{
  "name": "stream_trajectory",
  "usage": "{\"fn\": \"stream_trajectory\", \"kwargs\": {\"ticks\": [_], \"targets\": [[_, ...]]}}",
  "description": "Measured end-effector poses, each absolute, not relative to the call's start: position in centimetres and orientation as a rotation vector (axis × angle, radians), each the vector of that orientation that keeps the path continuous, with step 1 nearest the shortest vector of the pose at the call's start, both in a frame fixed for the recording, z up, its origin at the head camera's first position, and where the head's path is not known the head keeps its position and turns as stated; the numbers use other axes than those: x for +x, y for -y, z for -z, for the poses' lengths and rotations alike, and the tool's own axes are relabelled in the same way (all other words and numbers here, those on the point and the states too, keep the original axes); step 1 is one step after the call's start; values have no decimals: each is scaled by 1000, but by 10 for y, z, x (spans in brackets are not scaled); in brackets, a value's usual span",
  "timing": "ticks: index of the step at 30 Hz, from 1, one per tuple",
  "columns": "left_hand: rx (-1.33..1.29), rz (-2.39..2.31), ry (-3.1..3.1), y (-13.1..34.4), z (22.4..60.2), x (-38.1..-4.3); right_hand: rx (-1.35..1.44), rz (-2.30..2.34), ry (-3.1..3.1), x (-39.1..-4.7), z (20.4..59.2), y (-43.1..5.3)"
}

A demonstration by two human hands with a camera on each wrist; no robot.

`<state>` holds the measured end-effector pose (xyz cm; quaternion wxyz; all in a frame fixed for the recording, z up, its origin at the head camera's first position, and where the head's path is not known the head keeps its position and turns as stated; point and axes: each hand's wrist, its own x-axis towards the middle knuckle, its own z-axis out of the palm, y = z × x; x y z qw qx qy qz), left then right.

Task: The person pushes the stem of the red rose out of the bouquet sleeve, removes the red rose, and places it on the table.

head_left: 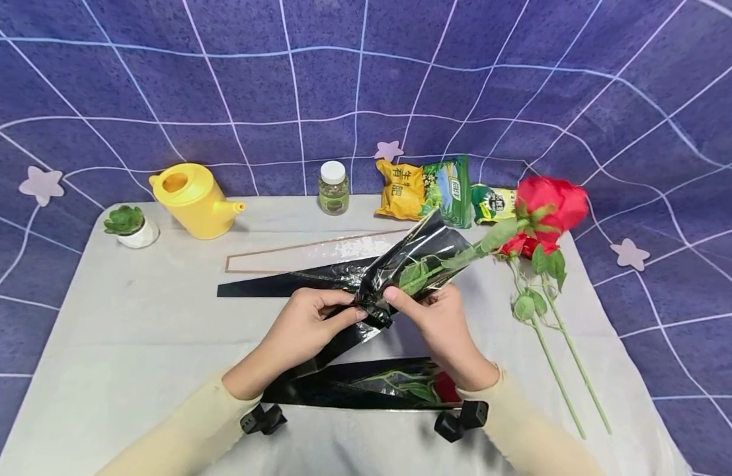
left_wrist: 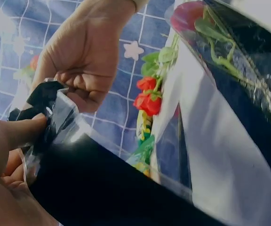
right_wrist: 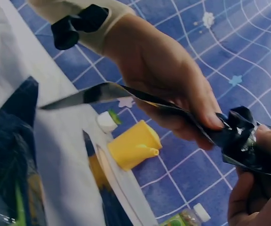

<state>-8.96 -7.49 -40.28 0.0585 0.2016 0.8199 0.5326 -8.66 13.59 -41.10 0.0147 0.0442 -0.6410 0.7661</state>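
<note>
A black and clear flower sleeve (head_left: 443,244) is held at a slant above the table, bunched into a crumpled knot at its middle. From its wide end sticks a large red rose (head_left: 553,205), whose green stem and leaves show through the clear film. My left hand (head_left: 309,324) pinches the left side of the bunched film between thumb and fingers. On the other side, my right hand (head_left: 440,324) grips the sleeve, thumb on top. Both hands meet at the crumpled film (right_wrist: 241,136) in the right wrist view. The stem's lower end is hidden inside the black part.
Another sleeved rose (head_left: 366,383) lies at the front. Flat sleeves (head_left: 270,285) lie behind my left hand. Two rose stems (head_left: 556,363) are at right. Along the back stand a succulent (head_left: 130,225), yellow watering can (head_left: 196,201), jar (head_left: 334,192) and fertilizer bags (head_left: 401,192).
</note>
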Motion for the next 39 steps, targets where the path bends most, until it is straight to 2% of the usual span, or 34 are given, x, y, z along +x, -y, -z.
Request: {"fn": "stream_trajectory", "kwargs": {"ticks": [12,20,33,39], "targets": [[581,-1473,-2477,104,406,-93,22,-2468,1836,-103,399,-157],[658,-1448,-2427,88,400,-97,-2,-2477,1882,-98,402,-152],[709,-1425,-2572,96,397,-100,196,-2507,2020,-100,402,-167],[637,-1400,-2685,122,398,-98,318,-2766,1690,-100,402,-200]]}}
